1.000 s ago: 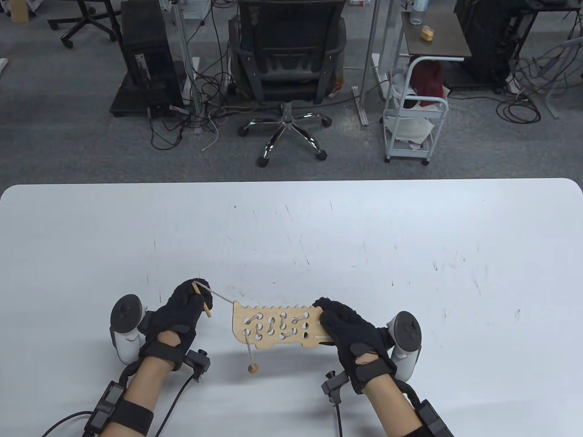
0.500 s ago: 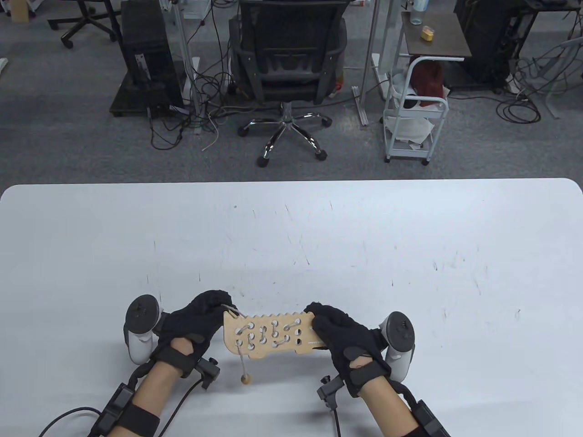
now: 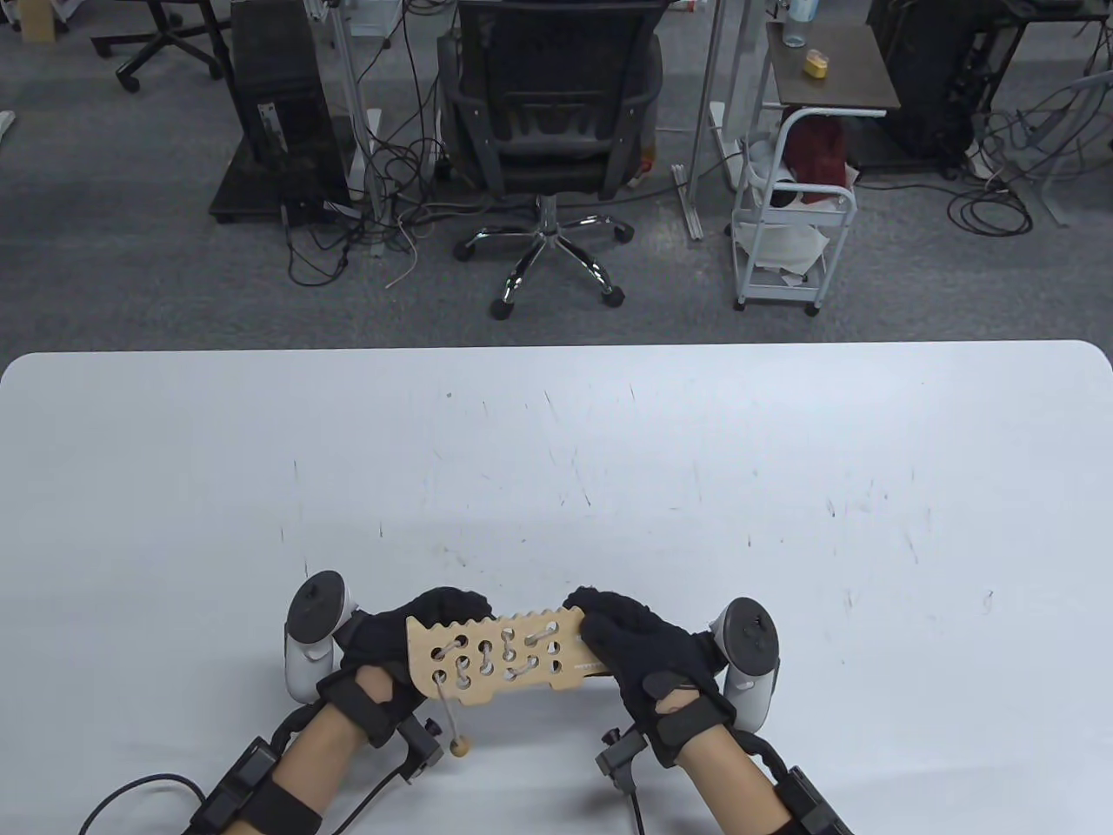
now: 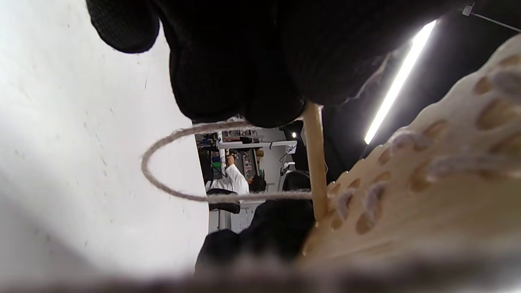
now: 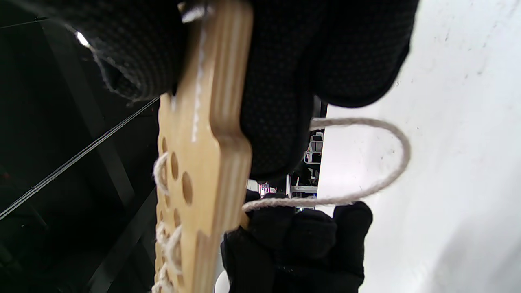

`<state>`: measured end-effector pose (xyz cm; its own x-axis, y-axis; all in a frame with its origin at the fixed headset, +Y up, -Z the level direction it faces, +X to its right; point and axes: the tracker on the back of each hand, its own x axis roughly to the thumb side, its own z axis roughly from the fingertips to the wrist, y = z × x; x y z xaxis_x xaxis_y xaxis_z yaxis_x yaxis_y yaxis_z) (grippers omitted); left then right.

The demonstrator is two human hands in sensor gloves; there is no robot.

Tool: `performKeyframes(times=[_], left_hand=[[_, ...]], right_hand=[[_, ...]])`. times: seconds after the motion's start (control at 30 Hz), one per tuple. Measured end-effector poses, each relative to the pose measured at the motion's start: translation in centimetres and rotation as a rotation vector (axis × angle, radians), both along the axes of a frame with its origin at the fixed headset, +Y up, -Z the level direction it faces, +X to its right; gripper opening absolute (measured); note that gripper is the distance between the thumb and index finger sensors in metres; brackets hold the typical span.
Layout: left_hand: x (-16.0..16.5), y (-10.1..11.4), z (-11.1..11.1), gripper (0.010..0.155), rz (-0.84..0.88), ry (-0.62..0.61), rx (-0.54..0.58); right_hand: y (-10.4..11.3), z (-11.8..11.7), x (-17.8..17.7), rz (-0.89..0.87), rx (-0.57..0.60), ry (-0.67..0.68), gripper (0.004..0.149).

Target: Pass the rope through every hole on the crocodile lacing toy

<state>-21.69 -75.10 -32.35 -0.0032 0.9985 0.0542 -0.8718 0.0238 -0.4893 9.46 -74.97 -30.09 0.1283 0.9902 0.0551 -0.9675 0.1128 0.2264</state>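
From the table view, the flat pale plywood crocodile lacing board with a toothed edge (image 3: pixel 500 654) is held up off the white table (image 3: pixel 609 452), near its front edge, between both gloves. The right hand (image 3: pixel 639 648) is clamped on its right end, and the left hand (image 3: pixel 409 631) is tucked behind its left end, so I can't tell its grip from here. Grey rope already zigzags through several holes, a couple near the right hand look empty, and a small wooden bead (image 3: pixel 459 744) dangles off the tail below. In the left wrist view, the left fingers (image 4: pixel 244 73) are pinching the thin wooden needle stick (image 4: pixel 316 162), whose tip looks to be at a hole on the underside, with a loose loop of grey twine rope (image 4: pixel 163 150) hanging beside it. My worry is that the needle work is blind from above, so it could hit a hole that's already laced or skip one. In the right wrist view, the board is edge-on, thumb on one face, fingers on the other, with the slack loop sitting right by the knuckles, so it could snag or twist when pulled tight.
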Motion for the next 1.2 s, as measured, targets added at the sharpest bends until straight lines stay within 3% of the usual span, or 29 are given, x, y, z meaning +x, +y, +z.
performKeyframes(times=[0.23, 0.57, 0.97, 1.2], left_hand=[[0.7, -0.3, 0.3, 0.042, 0.001, -0.041, -0.032], [1.1, -0.1, 0.7, 0.040, -0.050, 0.020, -0.015], [2.0, 0.6, 1.4, 0.044, 0.017, -0.078, -0.011], [2.2, 0.8, 1.4, 0.046, 0.075, -0.136, -0.015]], right_hand=[[0.1, 0.1, -0.3, -0.027, 0.012, 0.015, 0.044], [0.1, 0.3, -0.6, -0.023, 0.074, -0.001, 0.044], [-0.2, 0.2, -1.2, 0.006, 0.094, 0.003, 0.044], [0.3, 0.2, -1.2, 0.113, 0.157, -0.011, 0.046]])
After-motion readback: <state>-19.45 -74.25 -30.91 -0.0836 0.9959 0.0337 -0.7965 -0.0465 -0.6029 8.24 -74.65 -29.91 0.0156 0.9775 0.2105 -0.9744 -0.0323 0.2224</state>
